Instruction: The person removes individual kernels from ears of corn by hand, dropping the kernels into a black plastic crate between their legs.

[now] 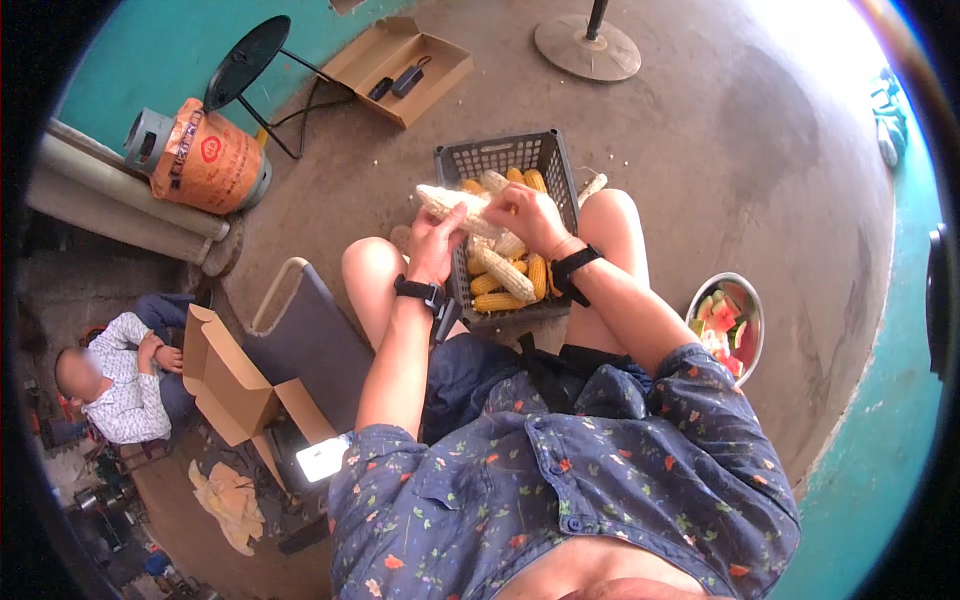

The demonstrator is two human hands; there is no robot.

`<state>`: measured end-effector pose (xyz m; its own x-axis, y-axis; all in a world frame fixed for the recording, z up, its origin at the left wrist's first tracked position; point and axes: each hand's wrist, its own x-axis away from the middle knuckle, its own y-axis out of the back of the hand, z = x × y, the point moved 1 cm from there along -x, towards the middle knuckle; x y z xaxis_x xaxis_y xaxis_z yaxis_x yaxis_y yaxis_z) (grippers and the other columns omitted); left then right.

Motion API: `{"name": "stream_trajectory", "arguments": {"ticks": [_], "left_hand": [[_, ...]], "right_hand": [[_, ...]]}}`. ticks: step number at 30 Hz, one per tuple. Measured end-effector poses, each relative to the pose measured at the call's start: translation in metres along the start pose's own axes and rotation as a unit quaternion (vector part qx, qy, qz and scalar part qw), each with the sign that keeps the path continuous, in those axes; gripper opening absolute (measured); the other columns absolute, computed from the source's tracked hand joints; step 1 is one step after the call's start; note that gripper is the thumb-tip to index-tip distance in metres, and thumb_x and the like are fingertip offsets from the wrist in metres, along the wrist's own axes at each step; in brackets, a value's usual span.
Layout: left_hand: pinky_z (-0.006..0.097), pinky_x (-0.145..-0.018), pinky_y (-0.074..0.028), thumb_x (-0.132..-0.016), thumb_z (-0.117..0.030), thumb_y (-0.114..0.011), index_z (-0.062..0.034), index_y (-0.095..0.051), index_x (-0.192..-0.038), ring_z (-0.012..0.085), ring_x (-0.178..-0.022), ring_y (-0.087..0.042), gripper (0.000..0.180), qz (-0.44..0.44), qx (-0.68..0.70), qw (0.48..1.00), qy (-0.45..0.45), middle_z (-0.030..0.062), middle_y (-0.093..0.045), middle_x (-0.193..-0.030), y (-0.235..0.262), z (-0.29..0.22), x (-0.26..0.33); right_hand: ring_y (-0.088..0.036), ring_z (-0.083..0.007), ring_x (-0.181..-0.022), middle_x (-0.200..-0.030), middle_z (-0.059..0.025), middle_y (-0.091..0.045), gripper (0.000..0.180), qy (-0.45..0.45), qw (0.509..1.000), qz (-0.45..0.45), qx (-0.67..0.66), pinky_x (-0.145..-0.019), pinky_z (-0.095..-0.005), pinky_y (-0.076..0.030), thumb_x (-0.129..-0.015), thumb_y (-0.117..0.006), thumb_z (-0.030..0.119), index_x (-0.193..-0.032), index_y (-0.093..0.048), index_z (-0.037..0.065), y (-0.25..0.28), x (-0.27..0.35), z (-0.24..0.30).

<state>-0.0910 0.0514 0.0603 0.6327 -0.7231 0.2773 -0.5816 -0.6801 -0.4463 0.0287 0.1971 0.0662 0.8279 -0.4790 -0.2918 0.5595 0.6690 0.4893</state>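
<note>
Both hands hold one pale corn cob [447,201] above a dark plastic crate [497,155] that sits between my knees. My left hand [436,243] grips the cob near its middle from below. My right hand [527,215] closes over its right end. Several yellow and white corn cobs [508,272] lie in the crate under my hands. Each wrist wears a black strap.
A metal bowl of cut watermelon [728,322] stands on the concrete floor to my right. Open cardboard boxes [402,65] [228,384], a wrapped gas cylinder [196,154], a fan base [587,46] and a seated person [118,378] at the left surround me.
</note>
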Motion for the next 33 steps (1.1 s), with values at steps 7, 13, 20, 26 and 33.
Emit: {"name": "stream_trajectory", "arguments": {"ticks": [7, 13, 20, 26, 33], "left_hand": [[0.035, -0.089, -0.054, -0.089, -0.007, -0.070, -0.0023, -0.057, -0.113, 0.0203, -0.102, -0.064, 0.027, -0.002, 0.018, 1.000, -0.013, 0.0097, -0.064, -0.113, -0.001, 0.001, 0.000], [0.035, -0.089, -0.054, -0.089, -0.008, -0.070, -0.0020, -0.057, -0.113, 0.0201, -0.102, -0.064, 0.028, 0.007, 0.008, 1.000, -0.004, 0.0101, -0.064, -0.113, -0.003, -0.001, 0.001], [0.035, -0.089, -0.054, -0.089, -0.007, -0.070, -0.0025, -0.055, -0.113, 0.0199, -0.102, -0.063, 0.029, -0.004, -0.010, 1.000, 0.000, 0.0100, -0.063, -0.113, -0.001, 0.001, 0.001], [0.035, -0.089, -0.054, -0.089, -0.007, -0.070, -0.0020, -0.053, -0.114, 0.0201, -0.103, -0.063, 0.030, -0.008, -0.007, 1.000, 0.000, 0.0101, -0.063, -0.113, -0.003, 0.000, 0.000], [0.038, -0.093, -0.052, -0.091, -0.011, -0.068, -0.0025, -0.053, -0.118, 0.0209, -0.105, -0.062, 0.033, -0.063, 0.022, 0.997, -0.044, 0.0088, -0.062, -0.113, 0.012, 0.006, -0.006]], "right_hand": [[-0.069, -0.0233, -0.077, -0.082, -0.0116, -0.071, 0.017, -0.133, 0.988, 0.042, -0.070, -0.071, -0.0340, -0.053, -0.081, -0.073, 0.020, -0.088, -0.074, 0.005, 0.000, 0.000, -0.001], [-0.069, -0.0254, -0.076, -0.081, -0.0122, -0.071, 0.016, -0.092, 0.994, 0.044, -0.032, -0.071, -0.0355, -0.053, -0.081, -0.073, 0.019, -0.087, -0.073, 0.004, 0.004, 0.003, 0.000], [-0.068, -0.0269, -0.075, -0.077, -0.0128, -0.069, 0.016, -0.056, 0.996, 0.062, -0.008, -0.070, -0.0369, -0.053, -0.079, -0.070, 0.019, -0.082, -0.070, 0.003, 0.003, -0.001, 0.003], [-0.067, -0.0310, -0.073, -0.076, -0.0149, -0.067, 0.019, -0.057, 0.995, 0.067, 0.044, -0.068, -0.0397, -0.053, -0.078, -0.067, 0.021, -0.080, -0.067, 0.002, -0.001, 0.000, 0.003], [-0.065, -0.0352, -0.074, -0.078, -0.0166, -0.066, 0.018, -0.040, 0.998, -0.012, 0.044, -0.069, -0.0420, -0.052, -0.081, -0.065, 0.020, -0.082, -0.064, 0.002, -0.003, 0.003, -0.012]]}}
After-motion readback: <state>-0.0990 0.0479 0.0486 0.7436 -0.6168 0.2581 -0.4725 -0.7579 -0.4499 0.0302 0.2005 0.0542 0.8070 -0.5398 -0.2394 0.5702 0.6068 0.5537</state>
